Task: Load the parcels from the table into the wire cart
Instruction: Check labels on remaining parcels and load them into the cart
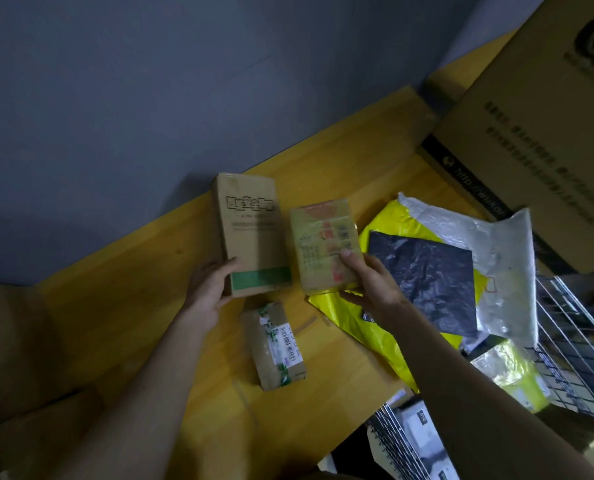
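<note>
My left hand (208,292) grips the near end of a tall brown carton with a green band (250,233), lifted above the yellow table (122,306). My right hand (368,282) holds a taped brown box with red print (325,244), thumb on top. A small brown parcel with a barcode label (274,346) lies on the table below both. To the right lie a black plastic mailer (427,278), a yellow mailer (361,327) and a grey-white mailer (489,244). The wire cart (572,355) stands at the lower right with parcels inside.
A large printed cardboard box (538,126) stands at the back right of the table. A grey wall (150,98) runs behind the table. Brown cartons (15,341) sit at the left edge.
</note>
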